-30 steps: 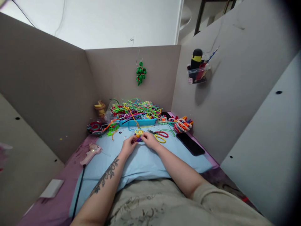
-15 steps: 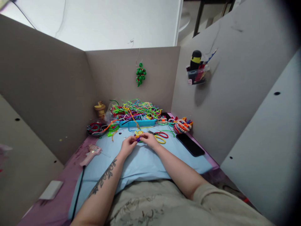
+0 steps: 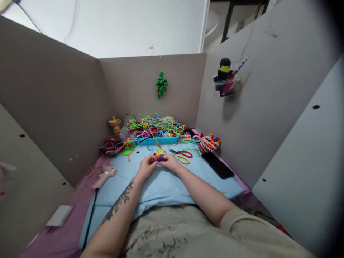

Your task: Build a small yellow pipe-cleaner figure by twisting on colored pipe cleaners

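My left hand [image 3: 146,166] and my right hand [image 3: 170,163] meet over the light blue mat [image 3: 161,186], fingertips pinched together on a small purple pipe-cleaner piece [image 3: 160,159]. A yellow and multicoloured pipe-cleaner figure [image 3: 159,153] sits just beyond my fingertips, touching or nearly touching them. Both forearms stretch out from my lap across the mat.
A blue tray [image 3: 157,140] heaped with coloured pipe cleaners stands at the back. Scissors [image 3: 182,155] with red and yellow handles, a black phone [image 3: 217,165], finished pipe-cleaner pieces [image 3: 208,142], a pink glue gun [image 3: 104,175] and a bowl [image 3: 109,146] lie around. Cardboard walls enclose the desk.
My hands have drawn slightly toward me, and the purple piece now shows between my fingertips. The yellow figure stays just beyond them.
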`<action>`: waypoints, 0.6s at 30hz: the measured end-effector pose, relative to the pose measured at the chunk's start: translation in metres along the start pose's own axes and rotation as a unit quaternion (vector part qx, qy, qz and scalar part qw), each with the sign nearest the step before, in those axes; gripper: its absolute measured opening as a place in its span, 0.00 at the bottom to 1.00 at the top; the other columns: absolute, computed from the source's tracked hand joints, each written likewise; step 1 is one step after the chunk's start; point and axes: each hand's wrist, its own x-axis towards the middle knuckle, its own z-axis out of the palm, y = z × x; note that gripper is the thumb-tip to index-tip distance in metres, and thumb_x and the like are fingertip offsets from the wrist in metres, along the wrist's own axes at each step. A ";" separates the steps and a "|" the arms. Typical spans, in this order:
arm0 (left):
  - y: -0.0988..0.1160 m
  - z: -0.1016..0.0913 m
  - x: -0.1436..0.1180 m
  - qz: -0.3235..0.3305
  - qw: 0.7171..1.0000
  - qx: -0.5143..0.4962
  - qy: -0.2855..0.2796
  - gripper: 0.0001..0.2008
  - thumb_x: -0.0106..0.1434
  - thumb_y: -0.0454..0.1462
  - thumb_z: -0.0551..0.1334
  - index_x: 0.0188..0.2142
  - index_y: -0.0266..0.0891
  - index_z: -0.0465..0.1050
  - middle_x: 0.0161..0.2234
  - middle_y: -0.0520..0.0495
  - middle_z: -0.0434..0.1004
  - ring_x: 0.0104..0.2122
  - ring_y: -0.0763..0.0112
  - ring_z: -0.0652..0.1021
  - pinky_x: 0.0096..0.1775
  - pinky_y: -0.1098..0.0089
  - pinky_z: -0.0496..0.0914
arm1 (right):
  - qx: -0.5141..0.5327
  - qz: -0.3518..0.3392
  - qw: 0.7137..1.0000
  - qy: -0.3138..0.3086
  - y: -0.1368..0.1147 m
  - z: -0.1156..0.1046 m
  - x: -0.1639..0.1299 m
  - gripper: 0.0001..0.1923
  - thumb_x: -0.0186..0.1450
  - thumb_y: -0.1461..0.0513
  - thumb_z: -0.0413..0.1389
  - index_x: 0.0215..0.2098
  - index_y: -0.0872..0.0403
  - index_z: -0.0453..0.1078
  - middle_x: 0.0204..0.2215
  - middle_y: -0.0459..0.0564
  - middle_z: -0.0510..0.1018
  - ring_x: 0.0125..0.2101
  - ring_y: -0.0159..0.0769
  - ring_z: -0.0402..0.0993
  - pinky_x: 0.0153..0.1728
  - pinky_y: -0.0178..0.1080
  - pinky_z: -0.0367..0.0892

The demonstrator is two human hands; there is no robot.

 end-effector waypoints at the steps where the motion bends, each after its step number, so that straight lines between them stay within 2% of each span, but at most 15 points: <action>1: -0.001 0.000 0.000 0.002 1.000 0.002 -0.002 0.06 0.51 0.37 0.62 0.29 0.36 0.69 0.25 0.51 0.73 0.25 0.73 0.73 0.29 0.74 0.66 | -0.003 -0.001 1.000 0.009 0.000 0.000 0.000 0.13 0.49 0.56 0.61 0.28 0.58 0.75 0.21 0.45 0.74 0.24 0.31 0.66 0.29 0.34 0.61; 7: -0.003 -0.001 0.000 0.005 1.000 -0.007 -0.021 0.07 0.52 0.37 0.61 0.30 0.35 0.70 0.27 0.49 0.74 0.27 0.72 0.74 0.31 0.73 0.67 | -0.005 -0.010 0.999 0.038 -0.005 0.000 -0.001 0.12 0.50 0.56 0.61 0.26 0.58 0.75 0.21 0.45 0.74 0.25 0.32 0.67 0.29 0.34 0.61; 12: -0.007 0.001 0.000 0.002 0.999 -0.013 -0.030 0.10 0.51 0.35 0.61 0.35 0.36 0.70 0.31 0.47 0.76 0.30 0.70 0.76 0.33 0.71 0.69 | -0.023 -0.032 0.999 0.035 -0.007 -0.002 -0.001 0.10 0.52 0.58 0.58 0.27 0.58 0.74 0.23 0.46 0.75 0.26 0.32 0.68 0.30 0.34 0.62; 18: -0.010 0.001 0.000 0.012 0.999 0.048 0.005 0.09 0.51 0.34 0.60 0.33 0.37 0.70 0.30 0.48 0.75 0.30 0.70 0.75 0.33 0.71 0.69 | -0.062 -0.027 0.997 0.032 -0.004 -0.004 0.000 0.09 0.53 0.60 0.56 0.26 0.59 0.74 0.21 0.45 0.73 0.24 0.30 0.65 0.27 0.32 0.59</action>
